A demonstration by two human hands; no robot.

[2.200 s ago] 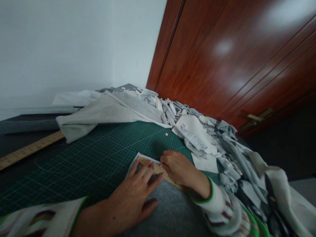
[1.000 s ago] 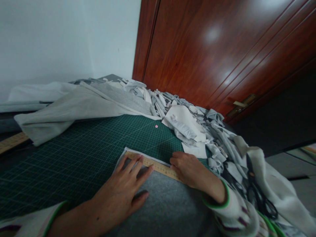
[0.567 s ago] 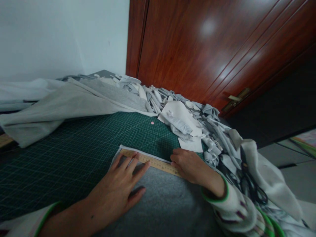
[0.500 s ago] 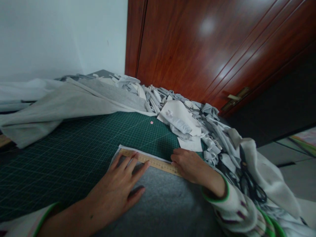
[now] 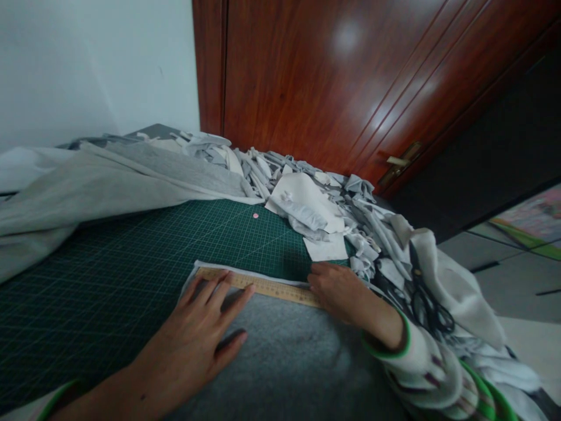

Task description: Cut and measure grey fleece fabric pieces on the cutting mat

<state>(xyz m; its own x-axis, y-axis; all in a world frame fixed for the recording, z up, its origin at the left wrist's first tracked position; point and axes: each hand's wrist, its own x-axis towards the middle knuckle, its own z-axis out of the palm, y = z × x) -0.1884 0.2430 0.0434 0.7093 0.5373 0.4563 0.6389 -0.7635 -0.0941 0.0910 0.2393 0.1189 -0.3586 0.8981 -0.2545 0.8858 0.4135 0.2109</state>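
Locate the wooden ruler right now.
Head view, lower centre: the wooden ruler lies along the grey fabric's far edge on the green cutting mat, between left hand and right hand.

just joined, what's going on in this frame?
A person is working at a green gridded cutting mat. Their left hand lies flat, fingers spread, on a grey fabric piece, fingertips pressing a wooden ruler laid along its white far edge. The right hand rests at the ruler's right end; anything it may hold is hidden. A heap of grey and white fabric scraps and black scissors sit to the right.
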